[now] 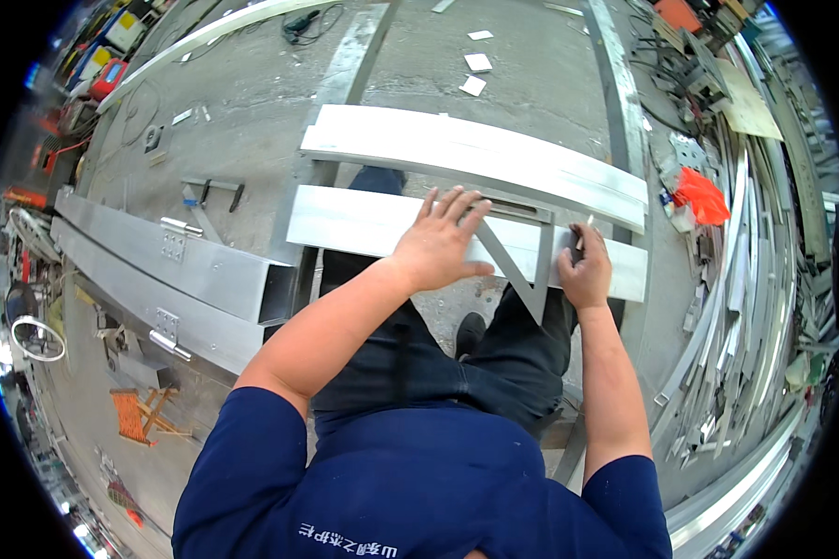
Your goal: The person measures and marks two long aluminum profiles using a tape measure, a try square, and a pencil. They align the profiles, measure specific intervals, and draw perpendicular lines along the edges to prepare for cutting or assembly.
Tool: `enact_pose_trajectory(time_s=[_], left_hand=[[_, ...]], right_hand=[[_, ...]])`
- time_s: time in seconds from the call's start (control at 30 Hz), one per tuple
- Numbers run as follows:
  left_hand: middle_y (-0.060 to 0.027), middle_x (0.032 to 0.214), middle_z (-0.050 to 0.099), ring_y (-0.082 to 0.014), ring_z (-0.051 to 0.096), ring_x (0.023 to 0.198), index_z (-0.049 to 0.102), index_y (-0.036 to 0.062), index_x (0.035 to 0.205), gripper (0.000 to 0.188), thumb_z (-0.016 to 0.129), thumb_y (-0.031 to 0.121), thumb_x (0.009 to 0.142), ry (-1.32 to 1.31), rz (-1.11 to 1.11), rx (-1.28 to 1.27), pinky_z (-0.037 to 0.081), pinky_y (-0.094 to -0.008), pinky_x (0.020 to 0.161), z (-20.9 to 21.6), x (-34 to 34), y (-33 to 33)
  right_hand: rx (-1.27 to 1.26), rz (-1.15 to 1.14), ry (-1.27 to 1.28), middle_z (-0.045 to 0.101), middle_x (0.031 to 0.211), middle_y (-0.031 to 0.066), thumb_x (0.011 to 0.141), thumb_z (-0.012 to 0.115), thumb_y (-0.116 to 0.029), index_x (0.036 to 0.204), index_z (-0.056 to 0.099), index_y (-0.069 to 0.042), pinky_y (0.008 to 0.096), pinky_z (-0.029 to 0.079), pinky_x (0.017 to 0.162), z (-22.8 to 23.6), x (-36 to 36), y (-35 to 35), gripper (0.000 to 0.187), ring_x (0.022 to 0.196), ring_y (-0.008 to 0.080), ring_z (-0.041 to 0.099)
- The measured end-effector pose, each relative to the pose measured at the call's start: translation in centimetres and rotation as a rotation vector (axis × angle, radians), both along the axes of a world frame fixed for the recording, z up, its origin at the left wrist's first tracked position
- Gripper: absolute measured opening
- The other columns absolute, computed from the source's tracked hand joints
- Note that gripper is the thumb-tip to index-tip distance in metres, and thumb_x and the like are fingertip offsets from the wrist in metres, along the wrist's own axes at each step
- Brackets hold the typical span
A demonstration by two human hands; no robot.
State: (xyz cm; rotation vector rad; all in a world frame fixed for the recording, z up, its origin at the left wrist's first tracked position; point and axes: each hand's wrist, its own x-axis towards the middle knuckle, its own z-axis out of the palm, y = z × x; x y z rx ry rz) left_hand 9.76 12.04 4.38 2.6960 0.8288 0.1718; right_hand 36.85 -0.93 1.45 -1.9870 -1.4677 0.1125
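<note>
At centre-right, a triangular square [544,256] is laid over the near white bar [340,216], between the spread left hand [438,240] and the right hand [586,270], curled about a slim white item [590,221]; alignment is apparently in hand, steady holding being called for next.

Left hand [438,244] spread, palm down; right hand [586,268] part curled.

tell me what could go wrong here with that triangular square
The triangular square might slip out of line if the left hand, spread flat at its left corner, shifts. Its pointed end juts past the edge of the near white bar and could catch the trousers. No clamp shows on that bar, so a push might slide it.
</note>
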Motion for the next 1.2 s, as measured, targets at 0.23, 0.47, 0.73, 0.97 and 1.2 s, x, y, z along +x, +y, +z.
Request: enact_pose_trajectory(time_s=[0.23,0.47,0.73,0.97,1.2], left_hand=[[-0.0184,0.153,0.048,-0.0382,0.035,0.15,0.05,0.0045,0.15,0.084,0.067,0.063,0.092,-0.132,0.005,0.048,0.022,-0.052,0.128,0.6,0.5,0.2],[-0.0177,0.15,0.051,-0.0376,0.041,0.146,0.053,0.0052,0.146,0.075,0.072,0.053,0.091,-0.014,0.093,0.066,0.028,-0.0517,0.126,3.3,-7.1,-0.8],[-0.0198,0.141,0.057,-0.0377,0.048,0.139,0.05,-0.0025,0.141,0.088,0.086,0.041,0.074,0.766,0.508,-0.081,0.028,-0.0577,0.125,8.0,-22.2,-0.2],[-0.0156,0.117,0.066,-0.0338,0.061,0.12,0.062,0.0048,0.119,0.039,0.063,0.005,0.08,0.602,0.441,0.076,0.041,-0.0466,0.113,5.9,-24.5,-0.8],[-0.0112,0.108,0.071,-0.0308,0.065,0.112,0.067,0.005,0.107,0.027,0.062,0.007,0.08,0.745,0.441,-0.02,0.045,-0.0442,0.108,7.2,-26.9,-7.2]], right_hand=[[-0.018,-0.019,0.021,0.07,0.103,0.0204,0.079,0.064,-0.008,0.117,0.066,-0.002,0.0488,0.047,0.111,-0.1,-0.2,0.5,0.039,0.102,0.0421,0.065],[0.034,-0.001,0.034,0.07,0.111,0.0173,0.082,0.062,-0.005,0.12,0.066,-0.001,0.0422,0.053,0.092,-0.8,-0.1,0.2,0.039,0.101,0.0352,0.066],[0.006,0.021,-0.015,0.068,0.114,0.0179,0.085,0.063,-0.005,0.125,0.065,-0.001,0.0418,0.053,0.09,-1.4,0.5,0.0,0.041,0.099,0.0348,0.066],[0.012,0.014,-0.003,0.068,0.112,0.0158,0.085,0.063,-0.006,0.126,0.065,-0.002,0.0408,0.053,0.089,-1.6,0.7,0.2,0.041,0.096,0.0326,0.065],[0.011,0.01,-0.017,0.068,0.111,0.0152,0.085,0.064,-0.007,0.125,0.066,-0.002,0.0408,0.053,0.09,-1.5,0.4,0.2,0.041,0.096,0.0316,0.065]])
